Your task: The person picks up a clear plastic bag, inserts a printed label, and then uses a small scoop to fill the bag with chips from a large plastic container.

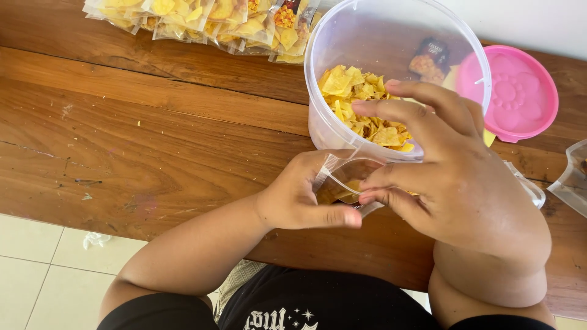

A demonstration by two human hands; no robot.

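Observation:
My left hand (306, 195) grips a small clear plastic pouch (342, 180) near the table's front edge, holding its mouth open. Yellow chips show inside the pouch. My right hand (446, 171) is at the pouch's mouth, thumb and lower fingers pinching over it, while the index and middle fingers stretch out above a large clear plastic tub (342, 36). The tub stands just behind the pouch and holds a heap of yellow chips (354, 91).
A pink round lid (520, 91) lies to the right of the tub. Several filled clear pouches of chips (202, 18) lie in a row at the back. Another clear container's edge (572, 180) shows at far right. All rest on a brown wooden table (153, 122); pale floor tiles (36, 263) lie below.

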